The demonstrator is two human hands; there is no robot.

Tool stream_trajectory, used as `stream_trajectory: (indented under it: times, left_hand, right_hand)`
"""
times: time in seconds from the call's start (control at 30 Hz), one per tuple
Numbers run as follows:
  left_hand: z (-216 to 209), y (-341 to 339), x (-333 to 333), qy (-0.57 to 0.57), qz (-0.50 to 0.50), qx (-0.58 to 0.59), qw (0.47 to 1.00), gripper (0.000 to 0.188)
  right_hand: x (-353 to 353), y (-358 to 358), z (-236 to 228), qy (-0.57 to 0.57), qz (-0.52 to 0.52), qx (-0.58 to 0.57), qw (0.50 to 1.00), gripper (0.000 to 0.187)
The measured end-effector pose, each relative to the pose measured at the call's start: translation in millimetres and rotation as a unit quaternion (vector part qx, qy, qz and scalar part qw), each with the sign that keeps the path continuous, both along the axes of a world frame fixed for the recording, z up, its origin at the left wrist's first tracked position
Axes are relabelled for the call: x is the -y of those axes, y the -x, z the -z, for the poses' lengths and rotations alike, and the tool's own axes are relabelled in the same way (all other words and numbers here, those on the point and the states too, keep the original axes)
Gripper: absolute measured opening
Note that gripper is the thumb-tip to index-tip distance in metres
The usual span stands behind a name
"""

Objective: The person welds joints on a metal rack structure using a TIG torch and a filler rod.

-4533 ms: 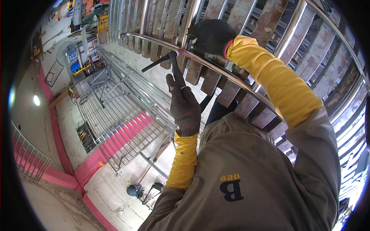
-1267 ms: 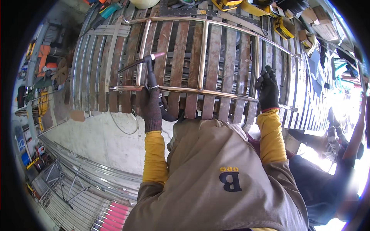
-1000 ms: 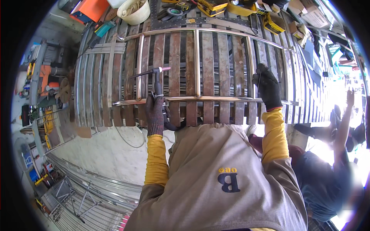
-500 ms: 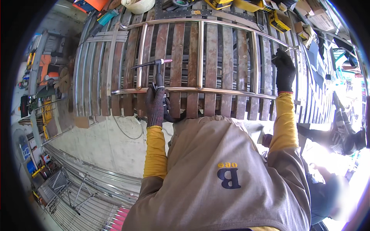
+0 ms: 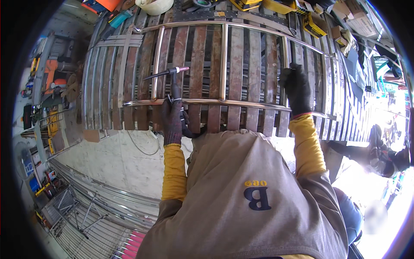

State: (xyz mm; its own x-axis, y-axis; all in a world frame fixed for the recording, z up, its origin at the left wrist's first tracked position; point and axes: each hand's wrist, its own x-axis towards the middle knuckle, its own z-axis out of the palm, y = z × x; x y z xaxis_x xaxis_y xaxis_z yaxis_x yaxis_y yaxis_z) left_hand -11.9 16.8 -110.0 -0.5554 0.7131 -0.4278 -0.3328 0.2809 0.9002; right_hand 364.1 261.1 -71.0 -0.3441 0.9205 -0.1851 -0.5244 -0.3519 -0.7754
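My left hand point(image 5: 172, 121), in a dark knitted glove, is closed around a TIG welding torch point(image 5: 174, 88). The torch's pink nozzle points right, and its long dark back cap points left. Under it lies a polished metal tube frame point(image 5: 224, 56), with two long rails joined by several crossbars. My left hand is at the near rail, close to the left crossbar point(image 5: 157, 64). My right hand point(image 5: 297, 88), in a black glove, hovers at the crossbar point(image 5: 285, 47) right of the middle one. Its fingers are curled together; anything within them is hidden.
The slatted bench point(image 5: 198, 56) carries the frame. A teal power tool point(image 5: 118, 19), a white tub point(image 5: 154, 6) and yellow boxes point(image 5: 314, 25) sit along the far side. At lower left are metal tubes point(image 5: 108, 190) and a wire rack point(image 5: 82, 224). A person point(image 5: 349, 216) is at lower right.
My right hand has moved left, from the frame's right end to the crossbar right of the middle. The left hand and torch have barely shifted.
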Motion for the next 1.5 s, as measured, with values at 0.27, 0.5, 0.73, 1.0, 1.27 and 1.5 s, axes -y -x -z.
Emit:
stream_trajectory:
  times: [0.27, 0.5, 0.73, 1.0, 1.27, 1.5]
  left_hand:
    - [-11, -3, -3, -0.032, 0.016, -0.009, 0.999, 0.023]
    - [-9, -2, -8, -0.032, 0.029, -0.014, 0.999, 0.028]
    - [-7, -6, -8, -0.041, 0.015, -0.012, 0.999, 0.034]
    - [4, 10, 1, -0.049, 0.046, -0.009, 0.998, 0.034]
    - [14, 16, 9, -0.034, 0.049, -0.010, 0.998, 0.037]
    - [-1, -2, 0, -0.061, 0.033, -0.017, 0.997, 0.029]
  right_hand:
    - [56, 44, 40, 0.117, 0.031, 0.004, 0.993, 0.033]
    - [60, 44, 40, 0.113, 0.040, 0.028, 0.992, 0.033]
    - [61, 42, 35, 0.063, 0.025, 0.133, 0.989, 0.034]
    - [26, -35, 28, -0.073, 0.050, 0.030, 0.996, 0.037]
    - [11, -137, -14, -0.083, 0.194, 0.298, 0.931, 0.017]
    - [50, -151, 43, -0.135, 0.284, 0.369, 0.875, 0.049]
